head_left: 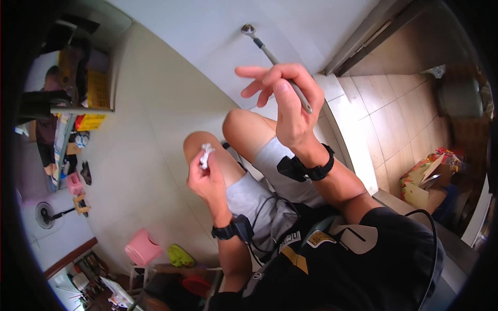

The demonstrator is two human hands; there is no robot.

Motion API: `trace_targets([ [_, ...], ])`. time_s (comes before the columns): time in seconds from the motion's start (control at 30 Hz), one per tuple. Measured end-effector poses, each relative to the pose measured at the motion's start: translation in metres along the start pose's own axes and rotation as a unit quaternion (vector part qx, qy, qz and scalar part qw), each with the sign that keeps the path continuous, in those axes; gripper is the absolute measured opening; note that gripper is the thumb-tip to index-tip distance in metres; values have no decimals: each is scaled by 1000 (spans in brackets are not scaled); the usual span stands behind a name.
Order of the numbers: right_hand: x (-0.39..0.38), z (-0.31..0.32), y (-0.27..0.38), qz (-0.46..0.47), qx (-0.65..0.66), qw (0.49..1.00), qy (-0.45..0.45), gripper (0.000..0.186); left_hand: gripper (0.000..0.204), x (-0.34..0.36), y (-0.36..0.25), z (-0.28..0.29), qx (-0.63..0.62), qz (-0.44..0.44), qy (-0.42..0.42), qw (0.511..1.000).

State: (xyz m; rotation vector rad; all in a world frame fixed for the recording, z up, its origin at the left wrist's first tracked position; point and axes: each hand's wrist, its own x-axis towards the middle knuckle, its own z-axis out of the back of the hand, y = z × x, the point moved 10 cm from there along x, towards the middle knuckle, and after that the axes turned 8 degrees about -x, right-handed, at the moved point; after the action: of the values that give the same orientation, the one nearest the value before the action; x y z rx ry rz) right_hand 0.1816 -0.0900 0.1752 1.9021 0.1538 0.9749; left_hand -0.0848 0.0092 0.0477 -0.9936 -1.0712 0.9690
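Note:
My right hand (pixel 290 101) grips a long grey-handled tool (pixel 267 54) with a rounded metal head, held up against or close to a white wall; whether the head touches it I cannot tell. Several of its fingers are curled loosely, the index finger partly extended. Lower and to the left, my left hand (pixel 206 179) pinches a small crumpled white item (pixel 206 150), perhaps cord or tissue, over my bare knee. Black straps with small boxes sit on both wrists.
A pink stool (pixel 142 247) and green slippers (pixel 180 255) lie lower left. Beyond are a fan (pixel 45 215), shelving with a yellow crate (pixel 97 88), and a person (pixel 45 135). Right are a raised sill (pixel 363 150), a tiled doorway floor and a cardboard box (pixel 417 192).

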Motion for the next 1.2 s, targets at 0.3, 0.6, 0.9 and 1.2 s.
trace_targets([
  [0.3, 0, -29, 6, 58, 132, 987, -72, 25, 26, -4, 5, -7, -11, 41, 3, 999],
  [0.6, -15, -41, -37, -57, 128, 990, 16, 24, 24, -9, 7, -3, -43, 77, 20, 996],
  [0.9, -9, -32, -40, -106, 155, 979, 85, 37, 25, -15, -6, -2, -59, 115, -18, 991],
  [1.2, 1, -29, -24, -178, 447, 872, 92, 74, 22, -26, -53, 27, -120, 125, -74, 982],
])
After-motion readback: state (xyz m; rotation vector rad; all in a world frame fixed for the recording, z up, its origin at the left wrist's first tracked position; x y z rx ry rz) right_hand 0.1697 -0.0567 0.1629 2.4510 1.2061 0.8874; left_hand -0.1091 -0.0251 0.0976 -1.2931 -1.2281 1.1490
